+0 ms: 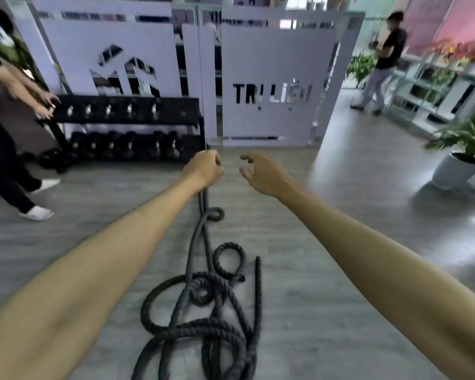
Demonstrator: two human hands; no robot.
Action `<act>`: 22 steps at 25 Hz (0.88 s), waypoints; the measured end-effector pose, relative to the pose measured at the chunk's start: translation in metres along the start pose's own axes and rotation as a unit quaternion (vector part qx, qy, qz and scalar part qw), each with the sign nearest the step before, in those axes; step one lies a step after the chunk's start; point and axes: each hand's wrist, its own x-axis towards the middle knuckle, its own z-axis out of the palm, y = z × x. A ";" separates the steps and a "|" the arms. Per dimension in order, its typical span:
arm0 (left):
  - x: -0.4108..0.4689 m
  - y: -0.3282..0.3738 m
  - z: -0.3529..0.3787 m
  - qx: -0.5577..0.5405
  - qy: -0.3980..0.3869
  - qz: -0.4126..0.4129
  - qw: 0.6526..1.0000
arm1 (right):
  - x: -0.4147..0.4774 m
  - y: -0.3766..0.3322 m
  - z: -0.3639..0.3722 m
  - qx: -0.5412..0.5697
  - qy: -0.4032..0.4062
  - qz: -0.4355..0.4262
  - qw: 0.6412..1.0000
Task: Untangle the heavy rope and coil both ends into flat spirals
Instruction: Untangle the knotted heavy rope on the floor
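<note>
Your left hand (203, 168) fisted round rope (203, 305), lifting one strand; right hand (263, 171) beside it, fingers spread, empty. Below hands — rope heaped in crossed loops on floor (327, 270). Early days — no spirals yet.

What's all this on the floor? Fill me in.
A person is sorting out a thick black braided rope that lies in a tangled heap on the grey wood-look floor. The left hand is closed around one strand and lifts it up from the pile. The right hand hangs open beside it, holding nothing. No flat spiral has been made yet; the loops cross over each other.
</note>
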 end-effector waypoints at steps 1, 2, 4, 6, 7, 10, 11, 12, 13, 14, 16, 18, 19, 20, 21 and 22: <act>0.001 -0.005 0.028 0.017 -0.026 -0.011 0.999 | -0.006 0.017 0.013 -0.019 -0.033 0.019 0.999; 0.004 -0.006 0.056 0.034 -0.044 0.000 0.998 | -0.008 0.038 0.028 -0.038 -0.061 0.027 0.997; 0.001 -0.005 0.117 0.079 -0.131 -0.012 0.988 | -0.021 0.089 0.058 -0.069 -0.144 0.064 0.985; 0.010 0.004 0.168 0.100 -0.187 0.008 0.977 | -0.026 0.146 0.080 -0.082 -0.204 0.081 0.972; 0.020 0.008 0.192 0.106 -0.212 0.015 0.971 | -0.025 0.176 0.089 -0.080 -0.223 0.081 0.968; 0.046 0.028 0.261 0.143 -0.300 -0.001 0.943 | -0.014 0.258 0.103 -0.085 -0.284 0.081 0.952; 0.051 0.035 0.280 0.154 -0.333 -0.004 0.930 | -0.010 0.281 0.106 -0.079 -0.308 0.079 0.945; 0.056 0.041 0.299 0.169 -0.364 -0.009 0.916 | -0.007 0.301 0.107 -0.081 -0.333 0.078 0.936; 0.064 0.047 0.316 0.177 -0.377 -0.013 0.909 | 0.000 0.321 0.110 -0.090 -0.358 0.069 0.927; 0.074 0.054 0.331 0.173 -0.390 -0.021 0.904 | 0.009 0.341 0.110 -0.101 -0.386 0.062 0.915; 0.092 0.064 0.356 0.156 -0.415 -0.036 0.896 | 0.027 0.368 0.114 -0.118 -0.431 0.063 0.892; 0.117 0.068 0.375 0.150 -0.449 -0.047 0.879 | 0.049 0.393 0.125 -0.133 -0.470 0.049 0.871; 0.135 0.066 0.387 0.145 -0.463 -0.059 0.872 | 0.067 0.405 0.129 -0.133 -0.490 0.042 0.861; 0.151 0.063 0.397 0.135 -0.473 -0.072 0.868 | 0.083 0.415 0.133 -0.132 -0.505 0.040 0.852; 0.168 0.060 0.405 0.125 -0.480 -0.086 0.864 | 0.100 0.425 0.139 -0.131 -0.521 0.038 0.843; 0.188 0.055 0.414 0.116 -0.490 -0.098 0.858 | 0.119 0.435 0.148 -0.132 -0.535 0.034 0.834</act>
